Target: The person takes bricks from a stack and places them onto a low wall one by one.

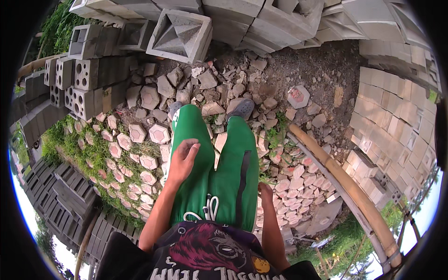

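Observation:
My left hand [183, 157] hangs in front of my left thigh, fingers loosely spread, holding nothing. My right hand [266, 192] is down beside my right thigh, mostly hidden behind the green trousers [233, 163]; only its back shows and whether its fingers are curled is unclear. I stand in grey shoes [242, 108] on broken rubble and loose stones. Nearest my left hand lie several hexagonal paving pieces [158, 134] on the ground.
Hollow grey concrete blocks [84, 74] are stacked at the left. Patterned vent blocks [181, 35] stand ahead. Pale bricks [396, 112] pile up at the right. A bamboo pole [345, 186] slants across the right. Dark block stacks [60, 196] sit at lower left, with grass around.

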